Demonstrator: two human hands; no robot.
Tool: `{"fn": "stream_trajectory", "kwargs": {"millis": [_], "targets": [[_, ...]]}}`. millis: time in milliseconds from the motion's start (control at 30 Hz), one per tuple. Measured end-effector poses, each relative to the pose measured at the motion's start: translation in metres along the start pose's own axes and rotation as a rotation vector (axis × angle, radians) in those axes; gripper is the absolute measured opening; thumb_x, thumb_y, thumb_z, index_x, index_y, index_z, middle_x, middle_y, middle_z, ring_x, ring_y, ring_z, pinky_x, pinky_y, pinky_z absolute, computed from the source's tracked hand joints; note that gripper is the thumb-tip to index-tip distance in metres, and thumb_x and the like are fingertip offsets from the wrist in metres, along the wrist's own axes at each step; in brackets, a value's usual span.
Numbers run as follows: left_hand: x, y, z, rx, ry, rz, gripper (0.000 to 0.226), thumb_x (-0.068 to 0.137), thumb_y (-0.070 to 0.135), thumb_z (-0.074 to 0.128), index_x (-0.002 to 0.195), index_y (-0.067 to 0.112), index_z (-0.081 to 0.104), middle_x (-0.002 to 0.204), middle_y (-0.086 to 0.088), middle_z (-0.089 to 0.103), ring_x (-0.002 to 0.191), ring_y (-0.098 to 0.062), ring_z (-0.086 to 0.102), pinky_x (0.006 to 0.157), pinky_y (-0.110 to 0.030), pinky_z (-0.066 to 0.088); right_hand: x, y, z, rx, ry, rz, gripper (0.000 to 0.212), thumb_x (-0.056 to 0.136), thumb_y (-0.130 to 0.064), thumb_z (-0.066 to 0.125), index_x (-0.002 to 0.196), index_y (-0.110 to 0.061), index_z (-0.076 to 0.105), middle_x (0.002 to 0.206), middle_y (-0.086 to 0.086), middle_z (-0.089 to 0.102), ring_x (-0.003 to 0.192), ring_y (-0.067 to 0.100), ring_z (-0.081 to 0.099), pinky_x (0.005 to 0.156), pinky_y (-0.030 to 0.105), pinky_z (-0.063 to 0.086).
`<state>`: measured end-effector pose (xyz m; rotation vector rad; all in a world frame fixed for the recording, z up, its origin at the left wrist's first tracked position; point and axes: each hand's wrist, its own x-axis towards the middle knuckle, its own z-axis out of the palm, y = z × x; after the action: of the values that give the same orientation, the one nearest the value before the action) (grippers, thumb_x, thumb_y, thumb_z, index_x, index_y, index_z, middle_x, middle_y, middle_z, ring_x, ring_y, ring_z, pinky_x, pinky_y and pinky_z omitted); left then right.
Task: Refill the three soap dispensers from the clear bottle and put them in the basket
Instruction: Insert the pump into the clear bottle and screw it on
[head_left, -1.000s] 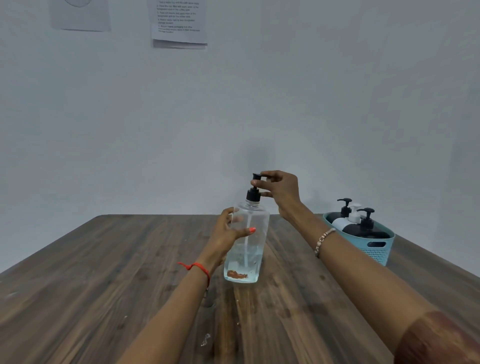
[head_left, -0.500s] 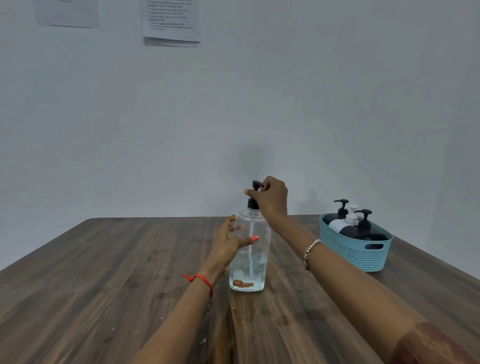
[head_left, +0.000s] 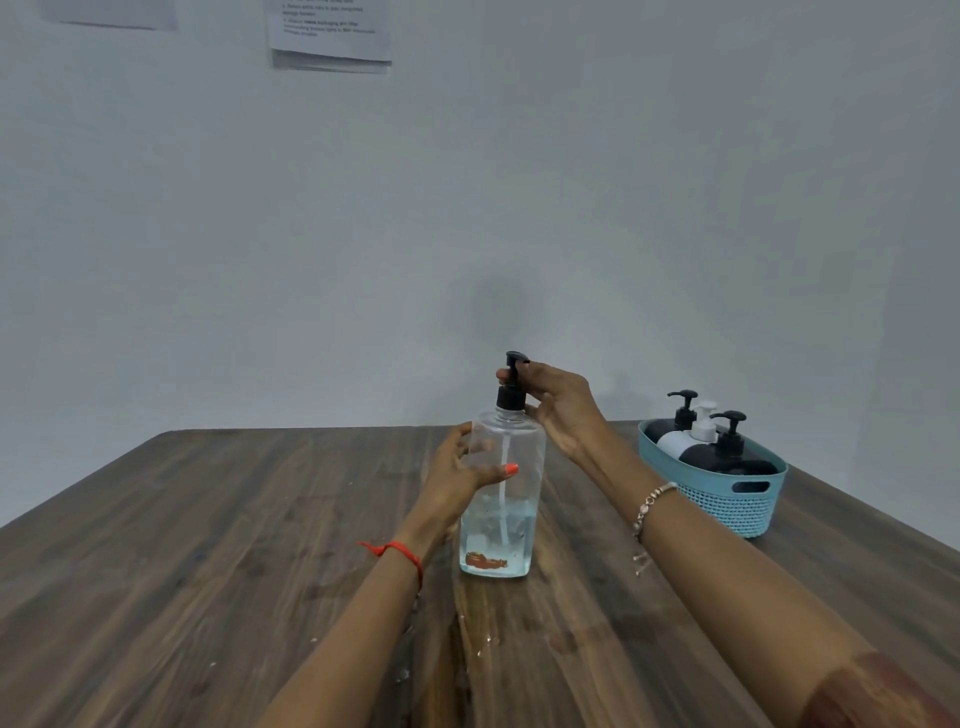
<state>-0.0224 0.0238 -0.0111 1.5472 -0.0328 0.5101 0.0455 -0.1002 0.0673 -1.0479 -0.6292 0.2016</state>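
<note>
The clear bottle (head_left: 511, 462) stands upright in the middle of the wooden table (head_left: 208, 545), about a third full of clear liquid. My left hand (head_left: 457, 480) grips its body from the left, thumb across the front. My right hand (head_left: 556, 402) pinches the bottle's black pump top (head_left: 511, 387) from the right. At the right, a teal basket (head_left: 727, 499) holds three soap dispensers: a black one (head_left: 675, 421) at the back, a white one (head_left: 693, 434) in the middle and a black one (head_left: 727, 454) in front.
Drops of spilled liquid (head_left: 485, 642) lie on the table in front of the bottle. A pale wall rises behind the table, with paper sheets (head_left: 330, 31) taped high up.
My right hand dropped over the pump top, then drew back to its right side with the fingers still on the pump. The camera view tilted slightly. My left hand stays on the bottle.
</note>
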Motion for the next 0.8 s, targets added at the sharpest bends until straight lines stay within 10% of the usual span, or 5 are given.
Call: {"fn": "stream_trajectory", "kwargs": {"millis": [300, 533, 800], "targets": [[0.002, -0.004, 0.001, 0.006, 0.033, -0.015, 0.07, 0.056, 0.019, 0.086, 0.118, 0.022, 0.053, 0.12, -0.008, 0.059, 0.108, -0.025, 0.059, 0.091, -0.05, 0.052, 0.004, 0.001, 0.015, -0.15, 0.193, -0.047, 0.02, 0.069, 0.005, 0.075, 0.085, -0.002, 0.066, 0.076, 0.006, 0.065, 0.069, 0.015, 0.064, 0.065, 0.025, 0.055], [0.012, -0.007, 0.0, -0.016, 0.039, -0.013, 0.065, 0.063, 0.01, 0.084, 0.118, 0.022, 0.052, 0.12, -0.008, 0.059, 0.109, -0.024, 0.059, 0.092, -0.048, 0.052, 0.003, -0.002, -0.008, -0.194, -0.057, 0.022, 0.038, 0.073, 0.003, 0.07, 0.11, 0.002, 0.062, 0.098, 0.011, 0.066, 0.091, 0.022, 0.065, 0.084, 0.032, 0.054], [0.032, -0.014, 0.013, -0.033, 0.044, 0.023, 0.069, 0.065, 0.01, 0.082, 0.125, 0.015, 0.049, 0.123, -0.01, 0.058, 0.108, -0.025, 0.06, 0.087, -0.048, 0.054, 0.005, 0.016, -0.052, -0.44, -0.071, 0.091, 0.071, 0.059, -0.043, 0.082, 0.122, -0.02, 0.059, 0.123, 0.005, 0.063, 0.118, 0.019, 0.057, 0.102, 0.046, 0.044]]}}
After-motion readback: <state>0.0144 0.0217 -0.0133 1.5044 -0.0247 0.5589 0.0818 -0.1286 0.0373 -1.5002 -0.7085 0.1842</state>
